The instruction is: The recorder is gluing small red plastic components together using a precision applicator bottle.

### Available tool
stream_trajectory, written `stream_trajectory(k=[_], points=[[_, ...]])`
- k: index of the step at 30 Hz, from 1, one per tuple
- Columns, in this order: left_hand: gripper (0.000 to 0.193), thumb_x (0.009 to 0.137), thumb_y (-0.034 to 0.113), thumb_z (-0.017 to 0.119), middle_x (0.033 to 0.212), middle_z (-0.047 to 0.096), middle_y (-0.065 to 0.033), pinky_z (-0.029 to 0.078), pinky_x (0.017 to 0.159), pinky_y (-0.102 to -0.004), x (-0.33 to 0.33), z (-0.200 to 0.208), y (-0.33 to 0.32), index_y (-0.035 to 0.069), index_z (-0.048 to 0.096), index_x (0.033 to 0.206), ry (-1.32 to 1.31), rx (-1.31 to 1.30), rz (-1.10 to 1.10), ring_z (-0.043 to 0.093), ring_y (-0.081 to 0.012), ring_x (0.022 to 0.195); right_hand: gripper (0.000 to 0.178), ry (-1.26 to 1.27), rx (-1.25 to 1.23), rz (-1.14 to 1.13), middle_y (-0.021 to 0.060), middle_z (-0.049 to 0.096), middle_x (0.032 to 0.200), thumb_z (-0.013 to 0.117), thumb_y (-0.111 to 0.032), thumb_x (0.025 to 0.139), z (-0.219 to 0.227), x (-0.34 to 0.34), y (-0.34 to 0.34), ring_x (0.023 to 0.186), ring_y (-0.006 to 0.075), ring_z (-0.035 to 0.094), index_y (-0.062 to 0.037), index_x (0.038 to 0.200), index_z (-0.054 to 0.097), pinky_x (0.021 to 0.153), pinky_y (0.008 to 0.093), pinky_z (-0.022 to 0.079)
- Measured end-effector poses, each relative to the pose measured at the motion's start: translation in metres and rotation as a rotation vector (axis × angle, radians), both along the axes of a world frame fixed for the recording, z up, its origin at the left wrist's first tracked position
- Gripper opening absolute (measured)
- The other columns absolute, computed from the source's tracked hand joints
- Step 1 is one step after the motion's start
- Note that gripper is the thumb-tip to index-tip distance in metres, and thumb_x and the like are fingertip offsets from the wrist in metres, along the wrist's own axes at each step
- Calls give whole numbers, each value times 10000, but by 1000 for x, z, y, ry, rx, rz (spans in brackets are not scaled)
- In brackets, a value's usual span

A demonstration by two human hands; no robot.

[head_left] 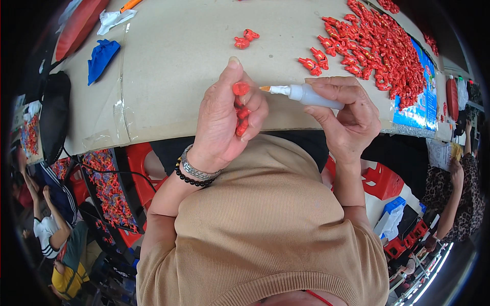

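My left hand [217, 115] is closed around several small red plastic pieces [242, 116]. Between its thumb and index finger a round red piece [241, 88] sticks up. In my right hand [352, 109] is a translucent white squeeze bottle [312, 96], tilted on its side. The bottle's white nozzle with an orange tip [265, 88] points left, a short gap away from the round piece. Beyond my hands, a few small red figures [246, 39] lie on the beige tabletop [178, 61]. A large heap of similar red figures [377, 51] spreads over the right side.
A blue crumpled scrap [103, 59], white tissue [115, 20] and red container [79, 30] are at the left. Under the heap shows a blue printed sheet [416, 112]. A tray of colourful parts [108, 186] and red stools flank me; other people work at both sides.
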State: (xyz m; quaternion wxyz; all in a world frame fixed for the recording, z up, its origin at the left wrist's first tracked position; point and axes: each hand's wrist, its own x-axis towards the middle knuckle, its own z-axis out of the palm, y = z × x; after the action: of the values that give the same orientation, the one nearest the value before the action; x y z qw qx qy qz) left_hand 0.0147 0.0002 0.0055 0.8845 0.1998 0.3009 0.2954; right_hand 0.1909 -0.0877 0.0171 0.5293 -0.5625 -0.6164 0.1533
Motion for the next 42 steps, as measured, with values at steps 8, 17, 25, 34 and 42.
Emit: stream_trajectory(k=[8,17,25,34,42], points=[[465,979,457,427,531,295,-2,248,270,-217,3,5,0,121,341,671,22,-55,11,387,-120,443,282,98,49,-108,127,688,865,714,110,603,0,-8,3,787,210,652,28,867,659,655,270,512],[469,979,453,431,535,283,-2,237,270,-224,2,1,0,123,334,660,-21,-64,6,381,-128,447,289,36,32,-67,166,661,917,745,103,638,-3,-6,5,844,233,651,46,901,641,717,296,528],[459,981,464,427,570,333,-2,236,327,-210,0,-1,0,105,378,699,-45,-71,-8,379,-110,448,276,89,79,-100,138,685,871,728,100,612,-1,-9,5,785,211,653,32,869,655,654,271,518],[452,964,461,472,573,309,17,223,326,-207,2,-1,-1,128,387,670,9,-73,-11,381,-108,449,288,5,122,-85,163,680,850,633,156,585,4,-13,5,772,242,669,54,853,653,681,301,541],[453,967,447,469,561,308,15,225,325,-212,2,-1,-2,126,380,659,8,-70,-17,390,-108,447,294,-92,67,3,222,649,943,766,108,652,6,-12,4,883,272,665,80,910,629,749,318,550]])
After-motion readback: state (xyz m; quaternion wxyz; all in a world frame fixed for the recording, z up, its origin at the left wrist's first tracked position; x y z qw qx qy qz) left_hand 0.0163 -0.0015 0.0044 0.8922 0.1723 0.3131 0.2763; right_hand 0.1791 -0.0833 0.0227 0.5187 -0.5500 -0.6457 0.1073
